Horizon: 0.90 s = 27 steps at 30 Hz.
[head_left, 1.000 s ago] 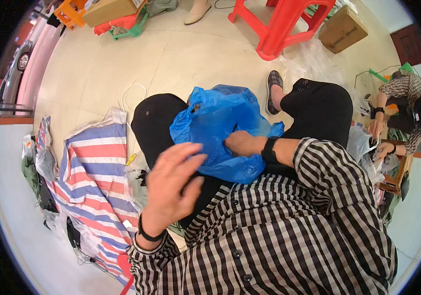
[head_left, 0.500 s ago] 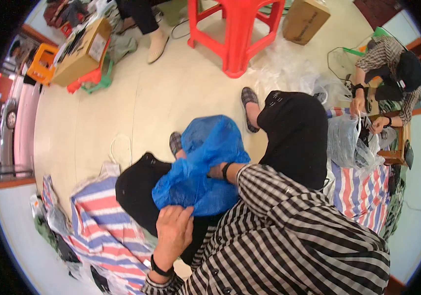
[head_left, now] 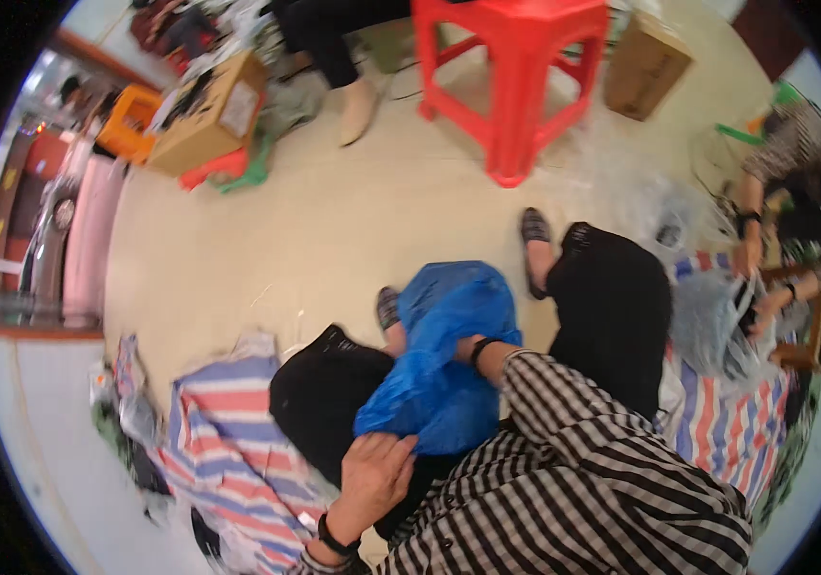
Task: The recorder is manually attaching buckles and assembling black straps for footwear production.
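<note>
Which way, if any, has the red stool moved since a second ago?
No: the red stool still stands just left of the cardboard box; the view itself shifted.

A crumpled, thin blue plastic bag (head_left: 436, 372) sags between the knees (head_left: 612, 307), its far end rounded.

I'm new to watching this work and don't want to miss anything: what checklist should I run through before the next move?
1. Left-hand grip at the blue bag: ok, fingertips at its near edge.
2. Left-hand grip firmly pinched: cannot tell, the fingertips' hold is unclear.
3. Right-hand grip in plain sight: not ok, the fingers are hidden by blue plastic.
4. Bag's contents visible: not ok, none can be made out.
5. Red stool apart from the bag: ok, floor shows between.
6. Co-worker's hands away from the blue bag: ok, they are at a greyish plastic bag.
</note>
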Available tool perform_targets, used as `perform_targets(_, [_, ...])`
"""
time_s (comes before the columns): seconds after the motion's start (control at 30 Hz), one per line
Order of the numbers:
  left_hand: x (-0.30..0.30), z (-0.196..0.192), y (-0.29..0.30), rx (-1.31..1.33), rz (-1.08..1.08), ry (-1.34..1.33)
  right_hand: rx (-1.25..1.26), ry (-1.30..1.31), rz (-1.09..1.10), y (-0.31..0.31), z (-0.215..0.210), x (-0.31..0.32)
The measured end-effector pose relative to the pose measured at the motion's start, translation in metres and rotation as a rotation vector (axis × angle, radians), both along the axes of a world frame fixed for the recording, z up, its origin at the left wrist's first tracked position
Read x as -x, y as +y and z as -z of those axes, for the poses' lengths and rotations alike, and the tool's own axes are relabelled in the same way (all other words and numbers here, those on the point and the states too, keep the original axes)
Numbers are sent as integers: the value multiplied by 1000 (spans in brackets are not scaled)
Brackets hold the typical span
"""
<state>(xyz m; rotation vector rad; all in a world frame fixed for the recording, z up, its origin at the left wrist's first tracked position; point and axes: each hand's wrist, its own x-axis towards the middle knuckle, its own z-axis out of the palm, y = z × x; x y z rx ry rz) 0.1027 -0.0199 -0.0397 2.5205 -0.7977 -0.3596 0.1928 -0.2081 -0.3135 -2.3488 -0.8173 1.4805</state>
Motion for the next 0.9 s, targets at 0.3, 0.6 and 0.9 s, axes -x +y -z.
perform_targets(0.3, [-7,-5,-12,-188,24,-330,-51,-92,227,-5,0,0])
perform_targets(0.6, [-25,9,3,-217,49,-380,-263,-319,110,-54,-74,-39])
perform_targets(0.9, [-13,-8,13,-204,24,-423,-893,324,853,-109,-236,-16])
